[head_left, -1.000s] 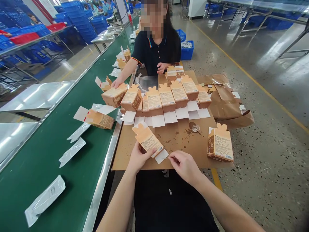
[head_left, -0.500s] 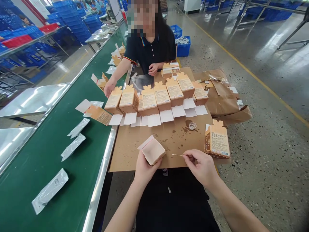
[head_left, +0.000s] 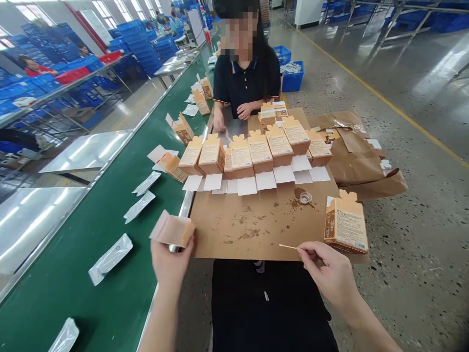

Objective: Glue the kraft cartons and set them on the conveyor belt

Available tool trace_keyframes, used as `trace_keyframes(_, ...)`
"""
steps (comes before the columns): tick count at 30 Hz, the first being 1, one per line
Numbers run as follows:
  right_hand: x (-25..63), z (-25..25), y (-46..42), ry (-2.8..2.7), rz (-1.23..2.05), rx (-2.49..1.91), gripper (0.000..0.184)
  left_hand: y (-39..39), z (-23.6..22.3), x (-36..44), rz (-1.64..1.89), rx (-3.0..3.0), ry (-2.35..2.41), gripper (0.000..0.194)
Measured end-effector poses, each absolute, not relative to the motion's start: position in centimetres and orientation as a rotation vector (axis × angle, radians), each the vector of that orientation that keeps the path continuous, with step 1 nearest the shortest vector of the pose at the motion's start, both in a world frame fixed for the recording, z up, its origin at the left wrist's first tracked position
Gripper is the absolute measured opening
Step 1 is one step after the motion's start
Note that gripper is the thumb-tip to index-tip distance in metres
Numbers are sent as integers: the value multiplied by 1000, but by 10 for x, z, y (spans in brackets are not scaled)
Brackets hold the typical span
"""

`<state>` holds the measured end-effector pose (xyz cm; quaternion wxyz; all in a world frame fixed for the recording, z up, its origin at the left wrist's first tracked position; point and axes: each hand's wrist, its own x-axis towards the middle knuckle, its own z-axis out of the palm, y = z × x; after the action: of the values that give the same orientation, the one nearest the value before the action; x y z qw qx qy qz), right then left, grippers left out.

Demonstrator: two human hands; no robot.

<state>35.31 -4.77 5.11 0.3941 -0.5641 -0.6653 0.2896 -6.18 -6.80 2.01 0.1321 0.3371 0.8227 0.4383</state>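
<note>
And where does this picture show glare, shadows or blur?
Head view: glare streaks the metal tables at left and the floor at upper right; head view: a silvery packet casts a dark shadow on the green belt; head view: the far blue crates look soft, and the left hand seems slightly blurred too.

Smooth, matt cardboard box (head_left: 176, 231)

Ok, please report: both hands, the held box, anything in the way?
Left hand holding carton over the conveyor's metal rim. Right hand pinching cotton swab above cardboard sheet. Another carton close beyond right hand; seems not in the way.
</note>
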Motion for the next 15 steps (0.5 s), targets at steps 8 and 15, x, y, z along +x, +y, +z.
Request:
trace_keyframes(8,347,50,-37,-1744,652,-1333,24,-52,19,-138,1351,589,2665,83)
trace_keyframes(15,364,50,-38,-1721,585,-1389,18,-67,5,-120,1796,665,2411,102)
